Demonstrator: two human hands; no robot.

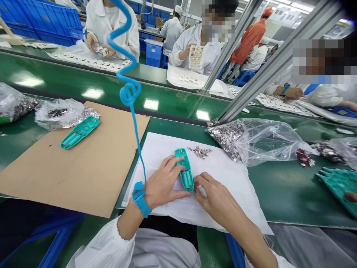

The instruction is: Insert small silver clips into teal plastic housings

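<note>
A teal plastic housing [185, 172], long and narrow with open compartments, lies on white sheeting [223, 197]. My left hand [166, 178] grips it, fingers across its face and thumb by its lower end. Around that wrist is a blue strap with a coiled cord. At the lower right end of the housing, my right hand [212, 191] is closed in a pinch; whatever is between the fingertips is too small to make out. Just beyond the housing sits a small heap of shiny metal pieces [201, 152].
Another teal housing [80, 132] rests on brown cardboard [69, 175] at left. Bags of metal parts [227, 136] lie behind and to both sides. Several teal pieces [338, 186] are stacked at right, touched by another person's hand. The blue coiled cord [131, 93] hangs ahead; co-workers sit across the green line.
</note>
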